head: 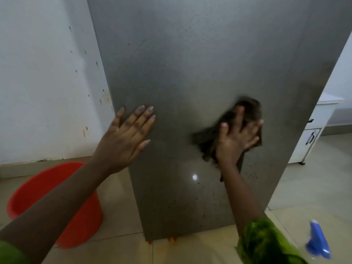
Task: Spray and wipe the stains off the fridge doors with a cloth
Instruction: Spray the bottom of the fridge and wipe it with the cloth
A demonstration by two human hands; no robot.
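While I am pressing the cloth (249, 105) against the fridge door (190, 63), my right hand (236, 138) is lying flat over it with the fingers spread, pushing rather than pinching the fabric. The cloth is sitting on the right side of the door, about halfway down what I am seeing, and it is looking blurred. My left hand (127, 134) is bracing flat on the door near its left edge, fingers straight and close together, holding nothing.

Judging by the surface, the job is looking partly done. The upper door is showing faint smeared streaks and almost no spots, while dark specks (190, 202) are dotting the lower part below the cloth, and orange marks (171, 239) are showing at the foot of the door. I am reckoning the lower stretch is what is left.

The spray bottle (318, 242) is standing on the floor to my right, apart from both hands. A red bucket (47, 187) is sitting on the floor to the left, beside a wall (47, 82) carrying its own splatters.
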